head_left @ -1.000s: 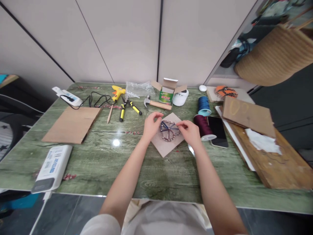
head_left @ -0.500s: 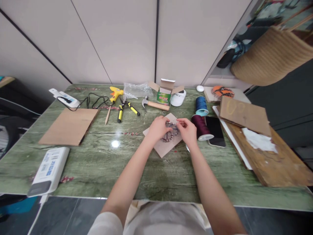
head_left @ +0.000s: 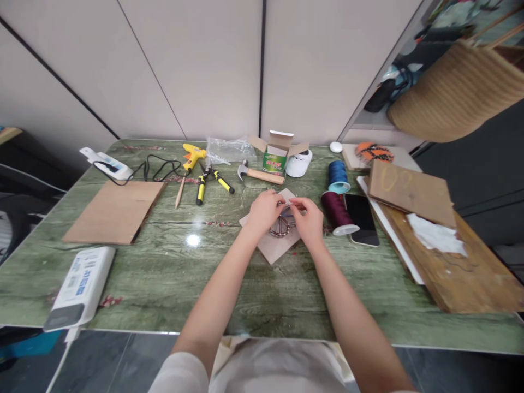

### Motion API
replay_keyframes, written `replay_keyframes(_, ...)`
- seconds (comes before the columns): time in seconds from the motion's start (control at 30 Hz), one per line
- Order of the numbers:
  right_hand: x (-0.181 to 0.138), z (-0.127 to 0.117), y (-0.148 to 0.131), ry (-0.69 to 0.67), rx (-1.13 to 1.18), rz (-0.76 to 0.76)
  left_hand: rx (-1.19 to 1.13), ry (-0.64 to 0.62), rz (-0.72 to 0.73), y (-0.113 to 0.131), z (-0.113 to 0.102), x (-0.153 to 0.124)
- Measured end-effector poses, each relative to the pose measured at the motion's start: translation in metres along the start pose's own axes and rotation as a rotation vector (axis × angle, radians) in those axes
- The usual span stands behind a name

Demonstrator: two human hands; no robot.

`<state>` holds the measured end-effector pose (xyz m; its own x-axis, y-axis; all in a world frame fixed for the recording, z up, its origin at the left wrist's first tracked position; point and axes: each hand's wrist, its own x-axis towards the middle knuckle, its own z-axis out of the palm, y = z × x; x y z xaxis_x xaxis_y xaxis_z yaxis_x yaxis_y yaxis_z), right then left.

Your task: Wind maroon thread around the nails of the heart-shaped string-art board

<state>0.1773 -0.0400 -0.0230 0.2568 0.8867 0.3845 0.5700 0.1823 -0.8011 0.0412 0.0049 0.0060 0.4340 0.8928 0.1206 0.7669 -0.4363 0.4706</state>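
A small pale square board [head_left: 271, 252] lies turned cornerwise on the table. On it stands a rounded outline of nails wound with dark thread [head_left: 280, 227], partly covered by my hands. My left hand [head_left: 265, 210] rests over the board's left side, its fingers bent and pinched near the top of the outline. Close beside it, my right hand [head_left: 308, 217] reaches over the right side with thumb and forefinger together. Whatever is between the fingertips is too small to make out. A maroon thread spool [head_left: 338, 212] lies just right of my right hand.
Behind the board are a hammer [head_left: 262, 174], an opened green box [head_left: 275, 159], yellow-handled pliers [head_left: 208, 180] and a glue gun [head_left: 193, 156]. A blue thread spool [head_left: 338, 176], a phone [head_left: 362, 219] and wooden boards [head_left: 458, 273] lie right. Cardboard [head_left: 112, 213] and a power strip [head_left: 82, 286] lie left.
My right hand has moved left across the outline, bringing its fingertips close to those of my left hand. My left hand has hardly moved, and the board stays in place.
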Motion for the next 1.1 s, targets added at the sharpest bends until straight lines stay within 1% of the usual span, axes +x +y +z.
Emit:
replay_keyframes(0.1,-0.001,0.0,-0.002,-0.03,0.007,0.004,0.024,-0.021,0.023,0.0,-0.004,0.002)
replay_keyframes(0.17,-0.001,0.0,-0.003,-0.048,0.023,0.009,0.04,-0.013,0.021,0.0,-0.005,0.004)
replay_keyframes(0.27,-0.002,-0.001,-0.003,-0.038,0.04,0.004,0.044,-0.001,0.006,-0.001,-0.005,0.008)
replay_keyframes(0.33,-0.002,0.0,-0.003,-0.031,0.096,0.01,0.024,-0.011,0.0,-0.003,-0.004,0.012)
replay_keyframes(0.47,-0.002,0.002,-0.002,-0.058,0.205,0.025,-0.025,-0.024,-0.016,-0.008,-0.001,0.017)
replay_keyframes(0.67,-0.003,0.005,-0.003,-0.041,0.256,0.018,-0.057,0.038,-0.055,-0.008,0.005,0.015)
replay_keyframes(0.8,-0.004,0.006,-0.002,-0.061,0.329,0.014,-0.08,0.097,-0.089,-0.008,0.01,0.014)
replay_keyframes(0.93,-0.006,0.006,-0.004,-0.085,0.344,-0.003,-0.078,0.159,-0.11,-0.011,0.012,0.015)
replay_keyframes(1.1,-0.006,0.004,-0.008,-0.084,0.313,0.014,-0.136,0.129,-0.079,-0.017,0.01,0.017)
